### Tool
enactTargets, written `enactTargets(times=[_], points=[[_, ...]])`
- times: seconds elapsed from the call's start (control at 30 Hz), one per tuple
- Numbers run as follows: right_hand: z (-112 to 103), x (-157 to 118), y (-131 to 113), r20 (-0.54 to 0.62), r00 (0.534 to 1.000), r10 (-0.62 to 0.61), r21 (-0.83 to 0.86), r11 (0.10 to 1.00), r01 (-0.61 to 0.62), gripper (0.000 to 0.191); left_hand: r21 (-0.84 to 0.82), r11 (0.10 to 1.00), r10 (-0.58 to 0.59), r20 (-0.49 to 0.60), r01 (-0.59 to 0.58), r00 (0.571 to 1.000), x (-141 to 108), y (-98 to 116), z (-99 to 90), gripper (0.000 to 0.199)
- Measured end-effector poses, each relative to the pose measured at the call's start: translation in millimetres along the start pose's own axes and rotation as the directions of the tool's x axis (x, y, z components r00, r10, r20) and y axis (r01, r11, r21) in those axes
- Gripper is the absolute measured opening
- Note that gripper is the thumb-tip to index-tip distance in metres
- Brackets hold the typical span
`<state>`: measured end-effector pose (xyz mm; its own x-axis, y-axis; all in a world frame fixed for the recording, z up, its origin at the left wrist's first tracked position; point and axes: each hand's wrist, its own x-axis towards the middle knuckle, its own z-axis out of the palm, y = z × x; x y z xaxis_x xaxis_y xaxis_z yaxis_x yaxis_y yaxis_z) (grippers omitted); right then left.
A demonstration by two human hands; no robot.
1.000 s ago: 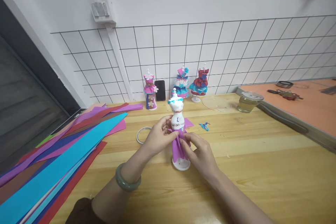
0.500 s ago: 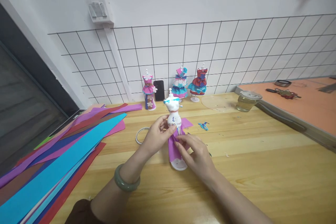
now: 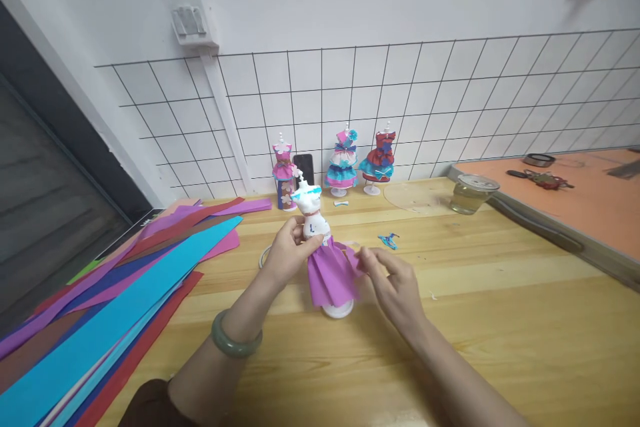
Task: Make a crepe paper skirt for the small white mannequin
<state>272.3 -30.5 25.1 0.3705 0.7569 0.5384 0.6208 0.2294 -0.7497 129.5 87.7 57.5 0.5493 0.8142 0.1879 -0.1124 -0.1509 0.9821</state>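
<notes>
A small white dress form (image 3: 313,221) with blue trim at its top leans to the left over its round base. My left hand (image 3: 289,252) grips it at the waist, thumb across the front. Purple crepe paper (image 3: 331,275) hangs in pleats from the waist like a skirt, covering the stand. My right hand (image 3: 395,280) pinches the paper's free edge on the right, holding it away from the form. Behind my left wrist a roll of tape (image 3: 264,256) is partly hidden. A blue scrap (image 3: 389,241) lies to the right.
Three dressed forms stand along the tiled wall, one pink and brown (image 3: 285,177), one layered (image 3: 343,163), one red and blue (image 3: 382,157). A phone (image 3: 304,172) leans there. Coloured paper strips (image 3: 165,280) fill the left. A lidded cup (image 3: 473,193) stands right, beside an orange mat (image 3: 565,197).
The dress form has tilted left, and the purple paper now spreads across its front. My right hand has moved right and up, drawing the paper's edge outward.
</notes>
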Motion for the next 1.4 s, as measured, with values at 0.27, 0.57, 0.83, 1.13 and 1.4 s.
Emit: enactTargets(times=[0.27,0.57,0.83,1.13,1.4], points=[[-11.2,12.5,41.9,0.226,0.860,0.458,-0.660,0.721,-0.210,0.024,-0.117,0.992,-0.063,-0.158,0.045,0.985,3.6,15.6,-9.9,0.048],[-0.3,3.8,48.1,0.275,0.815,0.511,-0.825,0.561,-0.073,0.024,-0.203,0.970,-0.177,-0.217,0.133,0.960,9.6,14.1,-25.4,0.037],[-9.1,9.6,50.9,0.240,0.769,0.592,-0.844,0.519,-0.136,0.028,-0.417,0.894,-0.223,-0.090,0.166,0.971,16.1,-1.5,-38.7,0.020],[-17.2,19.0,23.4,0.090,0.900,0.427,0.010,0.903,-0.429,0.035,-0.423,0.890,-0.233,-0.096,0.172,0.968,19.0,-7.0,-41.6,0.016],[-15.1,9.7,-2.6,0.611,0.660,0.437,0.318,0.628,-0.710,0.041,-0.339,0.928,-0.202,-0.109,0.154,0.973,19.0,-5.9,-45.6,0.028]])
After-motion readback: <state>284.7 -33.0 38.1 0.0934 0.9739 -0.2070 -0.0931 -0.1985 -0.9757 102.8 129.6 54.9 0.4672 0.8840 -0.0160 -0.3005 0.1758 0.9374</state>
